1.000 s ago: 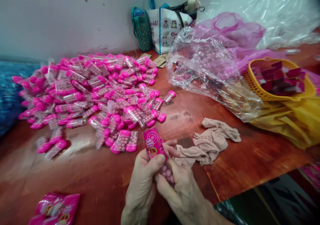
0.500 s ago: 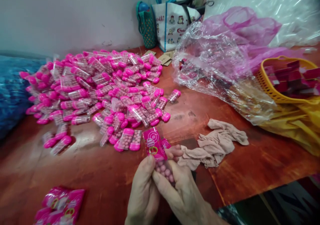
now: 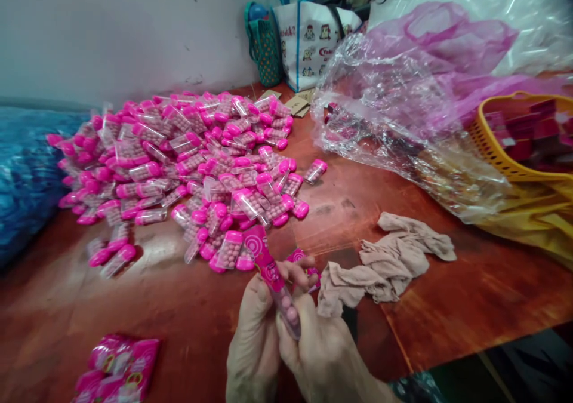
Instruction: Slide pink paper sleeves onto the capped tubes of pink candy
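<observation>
Both hands meet at the bottom centre around one clear container of pink balls, its top covered by a pink printed label. My left hand grips its left side, thumb near the label. My right hand pinches the lower end between thumb and fingers, other fingers reaching behind. The container is turned narrow side up and leans to the left. Behind the right fingers lies another pink printed piece. Just beyond the hands spreads a large pile of clear containers with pink caps.
Pink labelled packs lie at the lower left. A beige cloth rests right of the hands. Further right are crumpled clear plastic and a yellow basket of dark pink pieces. Bags stand by the wall; a blue bundle is at left.
The held container has turned from its broad face to its narrow side, its label end swinging left. My hands have rotated with it. The whole view has shifted slightly.
</observation>
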Tool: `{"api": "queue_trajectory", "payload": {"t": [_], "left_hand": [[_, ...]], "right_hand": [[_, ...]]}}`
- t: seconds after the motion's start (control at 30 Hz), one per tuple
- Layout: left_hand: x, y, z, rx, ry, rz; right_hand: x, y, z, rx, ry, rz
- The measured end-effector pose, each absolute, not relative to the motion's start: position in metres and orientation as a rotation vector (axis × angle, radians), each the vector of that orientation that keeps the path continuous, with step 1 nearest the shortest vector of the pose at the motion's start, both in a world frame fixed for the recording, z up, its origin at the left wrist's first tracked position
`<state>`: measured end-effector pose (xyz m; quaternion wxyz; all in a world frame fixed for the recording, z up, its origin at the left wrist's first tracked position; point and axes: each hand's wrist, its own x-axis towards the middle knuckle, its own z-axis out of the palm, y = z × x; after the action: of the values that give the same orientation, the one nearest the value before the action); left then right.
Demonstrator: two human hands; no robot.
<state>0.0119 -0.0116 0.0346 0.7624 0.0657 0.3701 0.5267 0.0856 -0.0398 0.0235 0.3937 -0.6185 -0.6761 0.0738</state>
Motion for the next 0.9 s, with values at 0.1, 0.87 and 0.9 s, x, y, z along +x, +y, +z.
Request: {"api": "queue_trajectory", "payload": {"t": [0.1,0.87,0.9], "left_hand": [[0.016,-0.018,0.038,0.205,0.793,1.116],[0.005,-0.009,0.037,0.214,1.163,1.201],[0.005,-0.01,0.037,0.218,1.164,1.186]], "right_hand": [[0.084,-0.048,0.023,-1.562,-1.68,0.308],[0.103,-0.032,0.023,-1.173,-1.447,1.48],[0.102,-0.033,0.022,-1.163,-1.338,1.538]]}}
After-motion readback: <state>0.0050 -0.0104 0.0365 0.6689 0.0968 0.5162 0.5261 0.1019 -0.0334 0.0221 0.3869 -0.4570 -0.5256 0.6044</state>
